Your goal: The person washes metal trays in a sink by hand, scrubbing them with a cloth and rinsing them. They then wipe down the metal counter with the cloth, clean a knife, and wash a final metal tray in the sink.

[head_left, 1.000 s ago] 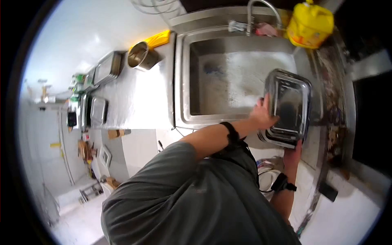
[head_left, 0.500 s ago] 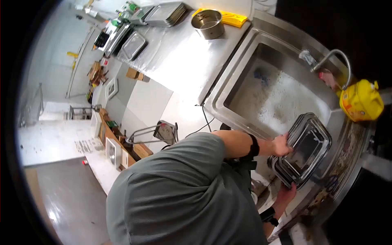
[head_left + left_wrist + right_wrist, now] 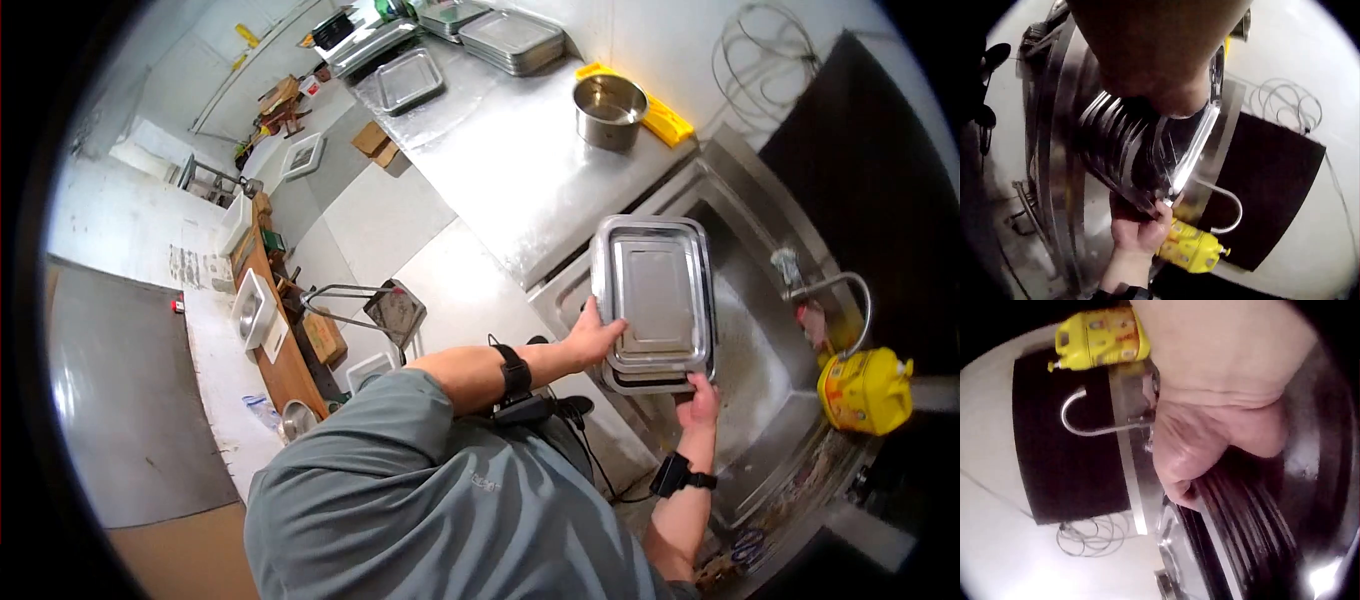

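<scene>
A stack of several rectangular metal trays (image 3: 655, 290) is held in both hands over the left rim of the sink in the head view. The left hand (image 3: 592, 338) grips its near left side, thumb over the top tray. At the near right corner the right hand (image 3: 698, 402) holds the stack, thumb on the rim and fingers underneath. Nested tray edges (image 3: 1116, 137) show in the left wrist view, with the right hand (image 3: 1141, 231) below them. In the right wrist view the right hand (image 3: 1191, 450) curls over the tray edges (image 3: 1241, 531).
Beyond the trays, a metal pot (image 3: 610, 112) stands on the steel counter (image 3: 500, 150) beside a yellow object (image 3: 668, 122). More trays (image 3: 512, 42) are stacked farther back. The sink (image 3: 750, 370) has a curved faucet (image 3: 862, 300) and a yellow jug (image 3: 866, 392) at its right.
Both hands have carried the tray stack left, from the sink's right part to its left rim beside the counter. The head view has turned along with them.
</scene>
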`<act>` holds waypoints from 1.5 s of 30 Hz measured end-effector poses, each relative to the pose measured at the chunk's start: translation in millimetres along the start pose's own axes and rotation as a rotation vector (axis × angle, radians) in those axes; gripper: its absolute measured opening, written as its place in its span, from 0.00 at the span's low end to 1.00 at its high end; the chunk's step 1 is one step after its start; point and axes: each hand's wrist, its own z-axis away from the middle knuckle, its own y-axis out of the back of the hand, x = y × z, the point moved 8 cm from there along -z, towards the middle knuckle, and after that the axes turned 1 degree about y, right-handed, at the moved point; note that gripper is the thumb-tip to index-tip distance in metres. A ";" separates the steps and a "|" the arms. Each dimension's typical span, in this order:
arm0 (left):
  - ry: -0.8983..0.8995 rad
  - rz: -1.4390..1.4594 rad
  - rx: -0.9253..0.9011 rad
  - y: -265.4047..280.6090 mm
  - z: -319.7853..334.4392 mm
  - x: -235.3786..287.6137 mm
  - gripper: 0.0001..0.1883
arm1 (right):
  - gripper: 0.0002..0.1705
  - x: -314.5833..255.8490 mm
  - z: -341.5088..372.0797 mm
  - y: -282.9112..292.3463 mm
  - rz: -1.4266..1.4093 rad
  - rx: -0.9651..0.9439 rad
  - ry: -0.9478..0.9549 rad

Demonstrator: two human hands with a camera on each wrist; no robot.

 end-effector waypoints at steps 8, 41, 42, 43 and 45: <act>0.054 0.095 0.356 74.7 -95.3 -13.2 0.40 | 0.16 10.2 -151.4 -129.6 0.255 -0.097 -0.038; -0.648 -0.542 -0.736 -117.4 -24.8 73.3 0.18 | 0.21 -6.8 6.1 35.7 0.959 0.398 0.203; -0.640 -0.551 -0.734 -92.6 -20.2 77.5 0.18 | 0.21 -9.9 14.7 28.6 0.951 0.392 0.195; -0.572 -0.532 -0.713 -75.4 -18.8 79.0 0.19 | 0.24 -9.8 26.1 37.1 0.774 0.405 0.057; -0.527 -0.527 -0.629 -40.9 -28.3 80.2 0.19 | 0.27 -5.5 7.7 30.9 0.603 0.371 -0.054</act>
